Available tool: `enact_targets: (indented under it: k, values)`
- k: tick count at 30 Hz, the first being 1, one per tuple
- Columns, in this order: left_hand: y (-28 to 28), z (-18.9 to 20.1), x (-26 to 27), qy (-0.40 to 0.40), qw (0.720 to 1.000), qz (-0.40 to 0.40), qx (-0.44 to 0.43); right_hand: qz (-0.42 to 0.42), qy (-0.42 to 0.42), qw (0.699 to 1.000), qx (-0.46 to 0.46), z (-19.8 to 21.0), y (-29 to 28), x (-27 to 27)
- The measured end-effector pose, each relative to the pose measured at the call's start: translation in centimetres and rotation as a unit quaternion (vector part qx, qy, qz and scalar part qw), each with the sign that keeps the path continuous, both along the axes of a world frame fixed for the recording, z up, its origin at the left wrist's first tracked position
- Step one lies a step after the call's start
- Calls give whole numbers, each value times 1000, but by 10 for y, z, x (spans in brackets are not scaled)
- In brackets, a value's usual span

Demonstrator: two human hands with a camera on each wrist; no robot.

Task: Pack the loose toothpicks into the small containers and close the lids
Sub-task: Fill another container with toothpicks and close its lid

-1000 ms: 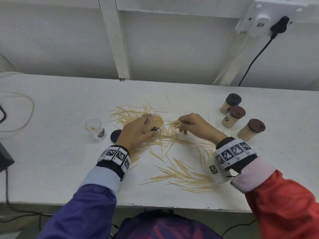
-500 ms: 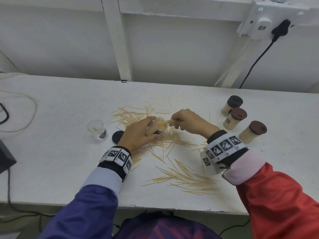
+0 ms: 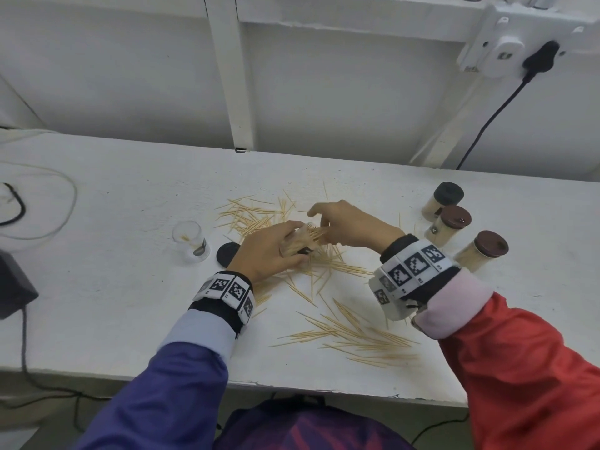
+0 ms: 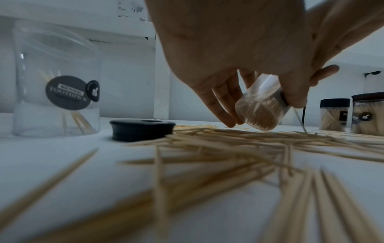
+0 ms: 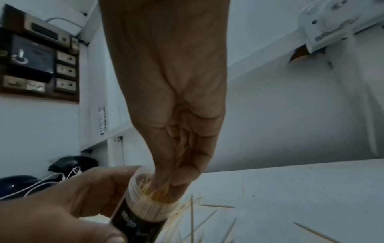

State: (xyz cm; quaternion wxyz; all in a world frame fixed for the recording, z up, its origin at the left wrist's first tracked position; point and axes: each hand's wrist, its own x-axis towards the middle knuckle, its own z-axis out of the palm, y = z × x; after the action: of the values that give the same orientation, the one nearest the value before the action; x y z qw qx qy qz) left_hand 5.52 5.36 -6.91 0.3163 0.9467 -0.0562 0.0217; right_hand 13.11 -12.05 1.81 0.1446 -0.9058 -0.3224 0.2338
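My left hand (image 3: 276, 251) grips a small clear toothpick container (image 4: 261, 106) (image 5: 145, 202), tilted toward the right and nearly full. My right hand (image 3: 344, 227) pinches a small bunch of toothpicks (image 5: 182, 152) with its fingertips at the container's open mouth. Loose toothpicks (image 3: 354, 332) lie scattered across the white table (image 3: 113, 287), near the front edge and behind the hands. A black lid (image 3: 227, 253) (image 4: 142, 129) lies flat left of my left hand. A clear open container (image 3: 191, 241) (image 4: 56, 78) stands further left, holding a few toothpicks.
Three filled, lidded containers (image 3: 449, 225) stand in a cluster at the right of the table. Cables (image 3: 39, 203) and a dark box (image 3: 13, 287) sit at the left. A wall socket with a black plug (image 3: 535, 56) is above right.
My right hand has carried its pinch of toothpicks left from the pile to the mouth of the container in my left hand. My left hand has tilted the container toward it.
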Motion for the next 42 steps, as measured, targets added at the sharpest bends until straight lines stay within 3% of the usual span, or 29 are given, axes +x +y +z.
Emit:
enact_targets:
  k: [2, 6, 13, 19, 27, 34, 39, 42]
  values:
    - [0, 0, 0, 0, 1000, 1, 5, -43, 27, 996, 77, 3, -3, 2]
    - [-1, 0, 1, -3, 1000, 2, 3, -69, 36, 987, 139, 0, -6, 5]
    - [-1, -1, 1, -1, 999, 7, -34, -63, -24, 978, 197, -10, 1, 0]
    - [-1, 2, 1, -25, 998, 31, -55, -96, -41, 945, 310, -24, 0, -5]
    - [-2, 9, -3, -37, 994, 66, -82, -30, 0, 951, 307, -39, 5, -33]
    - [-4, 11, -5, -33, 995, 2, -91, 58, -1, 963, 262, -40, 8, -30]
    - [-1, 10, -4, -60, 995, 58, -58, -23, -21, 945, 325, -43, 8, -22]
    - [1, 6, -2, -85, 992, 81, -34, -83, 41, 936, 339, -41, 4, -15]
